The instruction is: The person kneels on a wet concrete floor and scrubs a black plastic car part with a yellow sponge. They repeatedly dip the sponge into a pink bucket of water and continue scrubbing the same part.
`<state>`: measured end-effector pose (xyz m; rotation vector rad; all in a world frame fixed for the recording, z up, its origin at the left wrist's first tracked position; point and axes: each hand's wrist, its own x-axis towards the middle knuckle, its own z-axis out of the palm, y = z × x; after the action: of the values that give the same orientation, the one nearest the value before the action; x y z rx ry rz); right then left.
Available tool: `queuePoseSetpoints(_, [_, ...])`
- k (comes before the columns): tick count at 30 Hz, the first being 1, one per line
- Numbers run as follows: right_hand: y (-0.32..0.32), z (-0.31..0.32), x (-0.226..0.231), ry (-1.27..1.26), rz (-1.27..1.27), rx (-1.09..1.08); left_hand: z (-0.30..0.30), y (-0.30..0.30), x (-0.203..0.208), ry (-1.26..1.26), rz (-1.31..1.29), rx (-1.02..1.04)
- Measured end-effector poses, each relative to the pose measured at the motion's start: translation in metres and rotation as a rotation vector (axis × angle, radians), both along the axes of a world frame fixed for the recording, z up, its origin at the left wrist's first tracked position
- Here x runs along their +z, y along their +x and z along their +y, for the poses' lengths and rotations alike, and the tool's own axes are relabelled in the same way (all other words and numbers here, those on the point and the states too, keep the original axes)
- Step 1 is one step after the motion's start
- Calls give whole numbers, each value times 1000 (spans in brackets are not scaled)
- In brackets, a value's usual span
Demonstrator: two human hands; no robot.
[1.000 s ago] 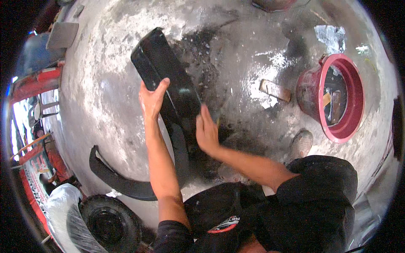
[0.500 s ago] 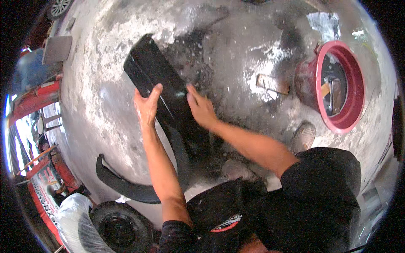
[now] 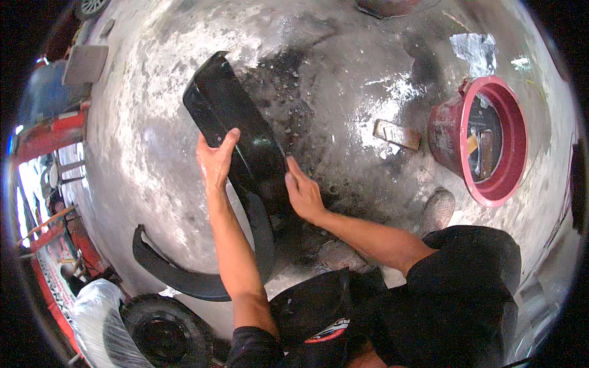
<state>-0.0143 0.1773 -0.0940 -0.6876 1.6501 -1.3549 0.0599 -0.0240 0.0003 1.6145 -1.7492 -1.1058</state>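
Note:
A long black plastic car panel [image 3: 236,104], glossy along its raised edge, is tilted in front of me above the floor. My left hand [image 3: 215,161] grips its left edge, thumb on the top face and the other fingers mostly hidden. At the right edge is my right hand [image 3: 305,195], fingers drawn together against the side; whatever lies under them cannot be seen. Beneath my left forearm a dark curved strip [image 3: 184,279] sweeps round on the floor; whether it joins the panel is hidden.
To the right stands a red tub [image 3: 442,132] holding water and a few objects. A worn block [image 3: 399,134] lies on the wet concrete floor [image 3: 343,104]. A tire [image 3: 164,337] and a plastic-wrapped item [image 3: 104,319] are at the lower left.
My right hand has slid down along the panel's right edge, toward me. The left hand keeps its hold on the panel. The whole view has shifted slightly.

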Motion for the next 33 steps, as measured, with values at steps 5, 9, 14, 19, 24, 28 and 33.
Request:
queuePoseSetpoints(5, [-35,-72,-3,-53,29,63,-5,3,-2,17,-23,-21])
queuePoseSetpoints(9, [-18,-27,1,-44,48,93,-4,9,0,29,1,1])
queuePoseSetpoints(14, [-50,-138,-1,-196,273,86,3,-7,4,48,24,-15])
queuePoseSetpoints(19, [31,12,9,-175,433,249,1,13,0,12,74,-20])
queuePoseSetpoints(24, [-46,-143,16,-247,537,144,12,-2,-3,-6,-12,-61])
queuePoseSetpoints(28, [-34,-145,13,-365,528,167,7,3,-3,-191,-207,-64])
queuePoseSetpoints(33, [1,-43,22,-354,421,210,1,9,-2,-116,-276,-29])
